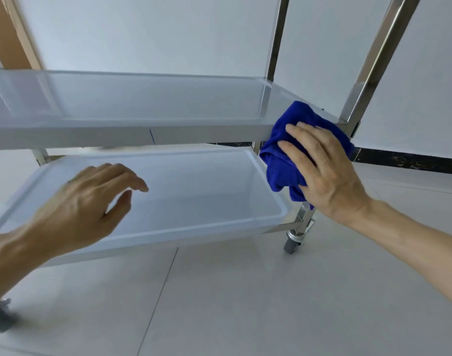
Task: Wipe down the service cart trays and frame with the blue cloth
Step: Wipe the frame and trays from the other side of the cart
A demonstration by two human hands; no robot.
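I see the right hand [330,173] pressing the blue cloth [284,152] against the near right corner of the cart. The fingers [307,136] are straight and a little spread, lying flat on top of the cloth, so the hand pushes it and does not pinch it. The cloth is bunched, and most of it shows above and to the left of the fingers; a small part hangs below the palm. It covers the place where the front edge of the upper tray [132,134] meets the shiny metal post [374,62] on the right, and its lower folds reach down to the right end of the lower tray [268,173].

The left hand [91,204] is in the air over the front left part of the lower tray. Its fingers are loosely bent and hold nothing; I cannot tell if it touches the tray rim. It is well apart from the cloth.

Both trays are white plastic. Under the right post there is a grey wheel [291,244] on the pale tiled floor [245,304], and another wheel [0,317] shows at the lower left edge. Behind the cart is a white wall [155,34] with a dark strip along its bottom.
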